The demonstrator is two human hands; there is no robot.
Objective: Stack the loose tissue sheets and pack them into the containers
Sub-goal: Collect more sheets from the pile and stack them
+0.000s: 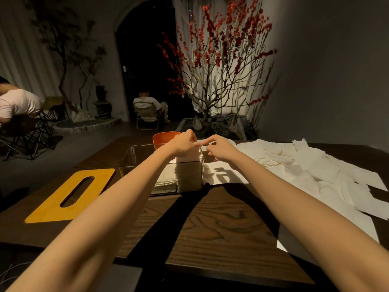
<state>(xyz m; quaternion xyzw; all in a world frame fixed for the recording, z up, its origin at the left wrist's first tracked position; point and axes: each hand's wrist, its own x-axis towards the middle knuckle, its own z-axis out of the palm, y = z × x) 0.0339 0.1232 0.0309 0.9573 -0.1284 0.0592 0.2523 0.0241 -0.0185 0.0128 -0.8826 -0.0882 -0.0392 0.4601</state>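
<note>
A clear plastic container [128, 163] stands on the dark wooden table, holding a tall stack of white tissue sheets [188, 175] at its right end. My left hand [185, 143] hovers over the top of that stack with curled fingers that pinch a tissue edge. My right hand [219, 147] is just to the right, thumb and forefinger pinching the same white tissue sheet [201, 142] between the hands. Several loose tissue sheets [315, 169] lie scattered over the right side of the table.
A yellow lid with an oval slot [50, 207] lies flat at the left. An orange container [163, 138] stands behind the clear one. A red-flowered tree in a planter [214, 123] stands behind the table. Two people sit on chairs farther back.
</note>
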